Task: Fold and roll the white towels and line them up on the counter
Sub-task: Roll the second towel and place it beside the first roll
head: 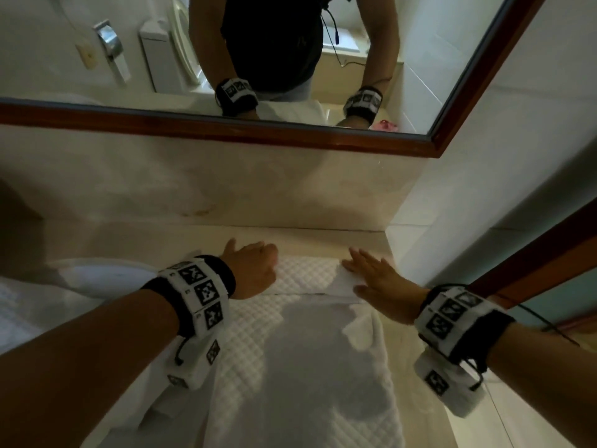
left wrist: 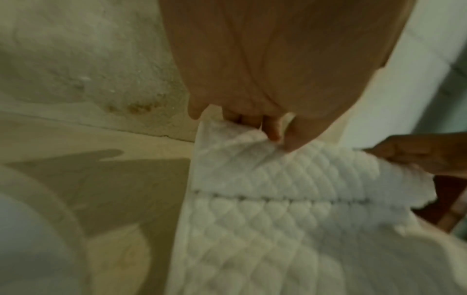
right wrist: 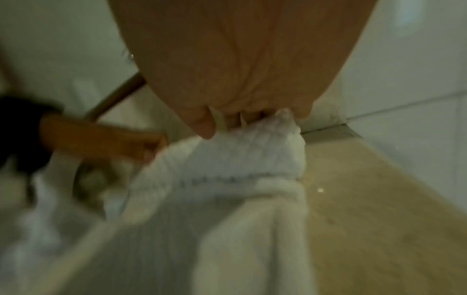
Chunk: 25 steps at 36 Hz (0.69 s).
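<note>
A white quilted towel (head: 300,350) lies lengthwise on the beige counter (head: 323,236), and its far end is turned over into a low roll (head: 307,273). My left hand (head: 255,270) sits on the roll's left end with curled fingers. In the left wrist view its fingertips (left wrist: 274,131) pinch the towel (left wrist: 278,179) at the turned edge. My right hand (head: 371,273) lies on the roll's right end with straight, spread fingers. In the right wrist view its thumb (right wrist: 204,127) rests against the roll (right wrist: 240,155).
A white sink basin (head: 100,276) sits left of the towel, with more white cloth (head: 19,305) at the far left. A wood-framed mirror (head: 290,59) hangs above the backsplash. A tiled wall (head: 484,205) and a wooden frame (head: 533,263) close off the right side.
</note>
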Available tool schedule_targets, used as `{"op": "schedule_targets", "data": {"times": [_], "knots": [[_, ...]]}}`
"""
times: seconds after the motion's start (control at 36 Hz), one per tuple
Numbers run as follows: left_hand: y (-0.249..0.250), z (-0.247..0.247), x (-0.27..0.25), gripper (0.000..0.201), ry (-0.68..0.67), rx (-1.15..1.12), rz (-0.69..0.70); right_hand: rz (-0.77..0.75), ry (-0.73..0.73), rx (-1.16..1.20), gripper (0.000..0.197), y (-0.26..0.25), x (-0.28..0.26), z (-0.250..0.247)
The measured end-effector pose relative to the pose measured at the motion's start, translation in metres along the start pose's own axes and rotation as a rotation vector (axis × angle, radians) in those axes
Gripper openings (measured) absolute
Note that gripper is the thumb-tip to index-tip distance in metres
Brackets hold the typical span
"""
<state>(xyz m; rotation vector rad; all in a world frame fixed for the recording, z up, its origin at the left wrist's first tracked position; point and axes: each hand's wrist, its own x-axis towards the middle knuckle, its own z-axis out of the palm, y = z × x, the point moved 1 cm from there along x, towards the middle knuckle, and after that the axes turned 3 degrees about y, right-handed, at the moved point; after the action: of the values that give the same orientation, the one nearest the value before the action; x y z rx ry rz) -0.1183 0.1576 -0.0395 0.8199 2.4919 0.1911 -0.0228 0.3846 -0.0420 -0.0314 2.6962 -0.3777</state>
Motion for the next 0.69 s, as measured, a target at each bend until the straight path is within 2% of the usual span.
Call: {"op": "schedule_targets", "data": {"times": [0.06, 0.11, 0.17, 0.19, 0.22, 0.28, 0.33, 0.39, 0.44, 0.5, 0.53, 0.58, 0.64, 0.69], "knots": [[-0.002, -0.009, 0.002, 0.014, 0.007, 0.003, 0.013, 0.009, 0.029, 0.099, 0.047, 0.000, 0.003, -0.016], [-0.005, -0.015, 0.008, 0.033, -0.017, 0.005, 0.010, 0.032, 0.059, 0.101, 0.047, 0.000, 0.010, -0.031], [-0.004, -0.019, 0.014, 0.069, -0.109, 0.001, -0.003, 0.092, -0.035, 0.102, 0.070, -0.002, 0.019, -0.041], [-0.001, -0.020, 0.017, 0.074, -0.157, 0.043, 0.008, 0.122, -0.106, 0.067, 0.080, -0.005, 0.024, -0.044], [0.002, -0.019, 0.020, 0.071, -0.195, 0.095, 0.036, 0.138, -0.174, -0.009, 0.083, -0.008, 0.030, -0.045], [0.005, -0.018, 0.024, 0.064, -0.242, 0.156, 0.044, 0.154, -0.229, -0.173, 0.078, -0.014, 0.041, -0.041], [0.006, -0.017, 0.025, 0.072, -0.262, 0.198, 0.008, 0.170, -0.270, -0.300, 0.078, -0.020, 0.048, -0.028], [0.004, -0.016, 0.027, 0.077, -0.289, 0.223, 0.001, 0.167, -0.265, -0.357, 0.081, -0.020, 0.053, -0.013], [0.002, -0.016, 0.031, 0.077, -0.301, 0.161, -0.024, 0.207, -0.183, -0.273, 0.077, -0.016, 0.057, -0.009], [-0.001, -0.018, 0.034, 0.082, -0.228, 0.077, -0.067, 0.213, -0.042, -0.208, 0.068, -0.014, 0.059, -0.016], [-0.003, -0.018, 0.036, 0.085, -0.153, 0.059, -0.078, 0.211, 0.044, -0.203, 0.070, -0.014, 0.059, -0.019], [-0.002, -0.015, 0.039, 0.080, 0.071, 0.133, -0.052, 0.213, 0.215, -0.184, 0.075, -0.012, 0.061, -0.020], [0.001, -0.007, 0.040, 0.068, 0.279, 0.236, -0.043, 0.182, 0.343, -0.134, 0.071, -0.013, 0.059, -0.013], [0.003, 0.001, 0.037, 0.064, 0.328, 0.261, -0.047, 0.113, 0.385, -0.190, 0.071, -0.011, 0.055, -0.005]]}}
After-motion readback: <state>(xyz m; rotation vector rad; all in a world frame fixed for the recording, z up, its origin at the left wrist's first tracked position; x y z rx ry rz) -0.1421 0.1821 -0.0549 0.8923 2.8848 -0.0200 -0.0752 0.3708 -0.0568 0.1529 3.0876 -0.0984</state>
